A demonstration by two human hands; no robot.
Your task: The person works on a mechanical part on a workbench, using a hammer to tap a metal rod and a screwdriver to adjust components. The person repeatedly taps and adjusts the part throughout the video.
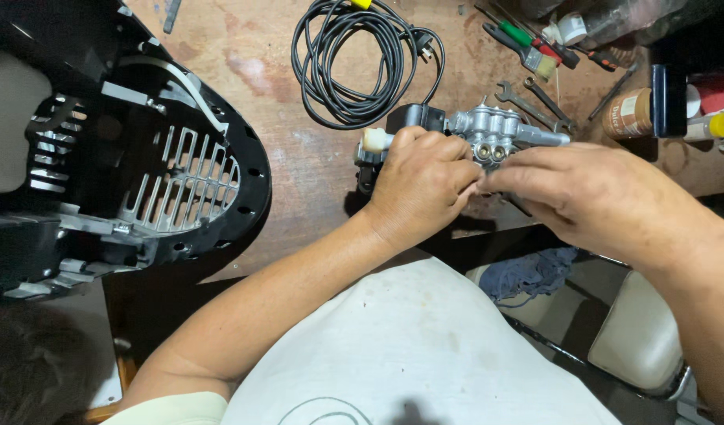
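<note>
A silver metal pump body [495, 130] with a black motor part and a cream-coloured fitting [373, 140] sits on the brown wooden table [299, 165] near its front edge. My left hand [421, 185] wraps over the pump's left side and grips it. Reaching in from the right, my right hand [590, 193] has its fingertips against the pump's front, just beside the left hand. What the right fingers pinch is hidden.
A large black plastic housing [141, 157] with a slotted grille lies at the left. A coiled black power cord [362, 63] is behind the pump. Wrenches [535, 98], pliers, a brush and small bottles [637, 114] crowd the back right. A chair seat [637, 338] shows below.
</note>
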